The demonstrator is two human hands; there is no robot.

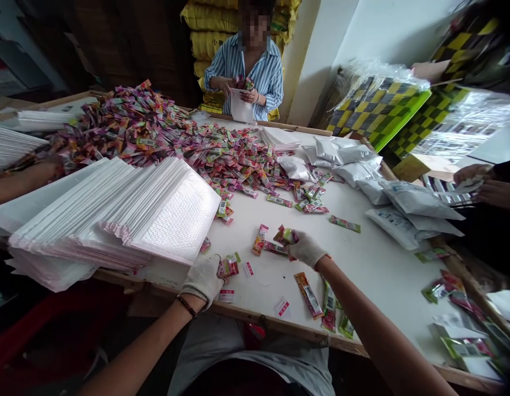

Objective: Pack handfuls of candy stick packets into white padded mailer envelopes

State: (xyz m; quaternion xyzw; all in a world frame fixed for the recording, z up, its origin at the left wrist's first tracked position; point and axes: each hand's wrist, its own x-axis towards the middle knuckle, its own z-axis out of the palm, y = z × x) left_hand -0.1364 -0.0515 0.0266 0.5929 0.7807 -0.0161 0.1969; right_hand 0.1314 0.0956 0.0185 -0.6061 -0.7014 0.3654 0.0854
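My left hand (203,279), in a white work glove with a beaded bracelet at the wrist, is closed on a few small snack sachets (229,267) near the table's front edge. Farther right, my gloved right hand (307,250) grips some green and red sachets (284,235) just over the white tabletop. Touching or close by these lie an orange-pink sachet (260,240) and a dark red one. An orange sachet (308,296) rests nearer to me, beside several green ones. Small pink-and-white paper slips (281,307) are scattered between my hands.
A big heap of sachets (131,121) covers the table's far left. Stacked white bubble mailers (172,214) stand at left front. Filled white packages (357,165) lie along the right side. Across the table, a person in a striped shirt (275,77) holds a mailer; other people's arms reach in from both sides.
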